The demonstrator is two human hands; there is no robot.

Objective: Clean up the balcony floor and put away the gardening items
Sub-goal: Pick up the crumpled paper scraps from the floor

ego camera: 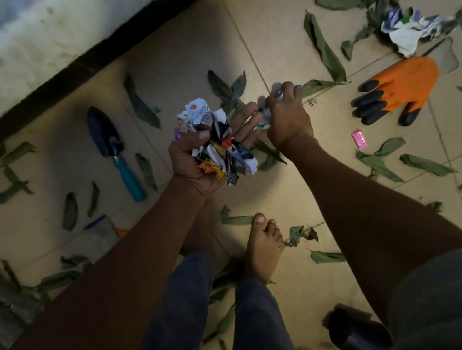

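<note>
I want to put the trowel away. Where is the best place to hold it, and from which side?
Grip the trowel by its teal handle, coming from above: it lies flat on the floor, blade toward the wall, handle end nearer the person. The left hand already holds wrappers.

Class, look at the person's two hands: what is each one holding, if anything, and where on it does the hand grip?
The left hand cups a bundle of crumpled wrappers from beneath, thumb over it. The right hand pinches a small paper scrap in its fingertips.
</note>
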